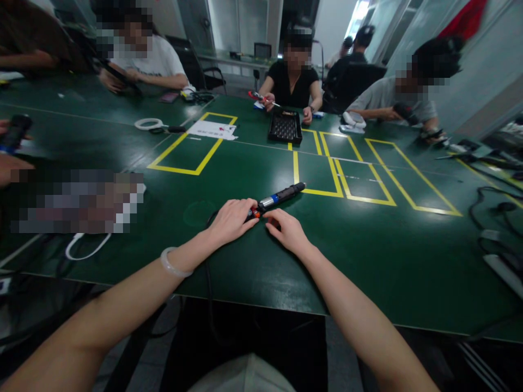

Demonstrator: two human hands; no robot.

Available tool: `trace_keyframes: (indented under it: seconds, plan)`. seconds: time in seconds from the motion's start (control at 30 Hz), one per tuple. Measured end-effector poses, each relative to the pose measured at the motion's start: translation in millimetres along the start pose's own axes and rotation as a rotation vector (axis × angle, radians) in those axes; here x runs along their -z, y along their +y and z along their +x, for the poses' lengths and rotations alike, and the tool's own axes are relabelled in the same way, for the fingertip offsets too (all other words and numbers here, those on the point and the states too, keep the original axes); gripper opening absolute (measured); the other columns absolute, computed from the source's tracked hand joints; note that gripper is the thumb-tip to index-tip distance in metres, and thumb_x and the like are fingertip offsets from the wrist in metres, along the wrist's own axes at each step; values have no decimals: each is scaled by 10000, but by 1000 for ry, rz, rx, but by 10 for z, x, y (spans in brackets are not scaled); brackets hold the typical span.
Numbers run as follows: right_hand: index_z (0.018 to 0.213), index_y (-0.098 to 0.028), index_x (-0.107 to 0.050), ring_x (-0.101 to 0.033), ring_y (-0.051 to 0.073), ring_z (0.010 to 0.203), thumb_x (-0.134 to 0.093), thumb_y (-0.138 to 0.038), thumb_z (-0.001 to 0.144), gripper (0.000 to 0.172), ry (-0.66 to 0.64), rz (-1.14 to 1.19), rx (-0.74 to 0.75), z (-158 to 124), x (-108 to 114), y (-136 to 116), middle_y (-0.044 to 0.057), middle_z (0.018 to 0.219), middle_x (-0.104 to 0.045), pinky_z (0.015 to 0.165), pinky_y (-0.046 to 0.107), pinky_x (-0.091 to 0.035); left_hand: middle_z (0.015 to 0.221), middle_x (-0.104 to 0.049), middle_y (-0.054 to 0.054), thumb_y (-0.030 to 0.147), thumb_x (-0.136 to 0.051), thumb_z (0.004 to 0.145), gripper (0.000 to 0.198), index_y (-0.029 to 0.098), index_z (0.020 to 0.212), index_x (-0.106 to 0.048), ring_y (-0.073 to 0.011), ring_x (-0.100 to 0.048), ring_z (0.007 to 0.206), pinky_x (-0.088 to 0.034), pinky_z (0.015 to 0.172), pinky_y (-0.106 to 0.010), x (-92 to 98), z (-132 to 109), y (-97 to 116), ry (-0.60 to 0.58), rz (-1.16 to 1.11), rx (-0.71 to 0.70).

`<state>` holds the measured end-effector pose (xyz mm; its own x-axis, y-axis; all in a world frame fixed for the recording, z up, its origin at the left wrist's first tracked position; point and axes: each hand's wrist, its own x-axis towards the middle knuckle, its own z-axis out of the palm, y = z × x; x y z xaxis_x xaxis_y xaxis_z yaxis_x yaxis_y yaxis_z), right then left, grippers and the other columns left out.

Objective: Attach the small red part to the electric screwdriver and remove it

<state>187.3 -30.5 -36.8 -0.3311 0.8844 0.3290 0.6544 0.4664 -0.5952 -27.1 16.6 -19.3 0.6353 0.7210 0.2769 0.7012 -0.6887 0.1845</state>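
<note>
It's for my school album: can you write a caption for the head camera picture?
Left hand on a dark tool, right hand nearby, at a green table with yellow tape.

Deep green across the desk (392, 261), ruled with bright yellow rectangles of tape (322, 193) from ten round to three o'clock. Mostly black on the power tool (289, 193) near the centre, banded in silver and blue, touched with red and orange towards its eight o'clock end. Black for the tray (285, 128) towards one o'clock, patterned in a grid. White for the paper (206, 129) between ten and eleven, with a red mark. Milky white on the bracelet (174, 265) at eight. Red for the cloth (466, 20) at two.
</note>
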Motion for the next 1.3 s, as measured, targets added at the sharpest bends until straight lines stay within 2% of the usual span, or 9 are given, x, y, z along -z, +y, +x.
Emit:
trace_keyframes:
  seconds: [0.1, 0.33, 0.57, 0.87, 1.3]
  plan:
    - [1135, -214, -628, -603, 177, 839, -585, -146, 908, 240, -3, -58, 20, -2, -22, -3, 35, 955, -662, 776, 286, -465, 1129, -662, -99, 379, -539, 956, 310, 189, 1193, -476, -279, -622, 1034, -428, 935, -419, -26, -3, 95, 0, -16, -53]
    - [1070, -216, -651, -628, 217, 934, -578, -214, 962, 131, 3, -304, 126, -1, -26, -5, 78, 1021, -695, 812, 320, -438, 1203, -639, -120, 327, -525, 948, 312, 191, 1222, -461, -275, -615, 1104, -414, 982, -427, 10, -17, 164, -33, -72, -126]
    - [1058, -190, -669, -622, 213, 933, -433, -255, 1046, 246, 16, -424, 205, 3, -37, -48, 101, 1017, -693, 829, 339, -424, 1211, -639, -111, 324, -510, 968, 282, 206, 1222, -475, -272, -609, 1064, -433, 897, -409, 9, -36, 203, -58, -97, -56]
    - [1117, -187, -658, -615, 218, 980, -380, -274, 1067, 295, 15, -441, 209, 2, -50, -27, 113, 1064, -695, 846, 354, -422, 1254, -626, -114, 362, -483, 976, 343, 199, 1277, -461, -288, -596, 1101, -421, 938, -434, 52, 4, 157, -104, -186, -28]
    - [1112, -197, -652, -606, 209, 929, -359, -265, 1071, 304, 22, -443, 228, -13, -55, -6, 101, 1008, -680, 814, 341, -409, 1244, -626, -96, 333, -491, 961, 328, 224, 1270, -471, -283, -593, 1078, -415, 877, -406, 69, 21, 177, -124, -218, -6]
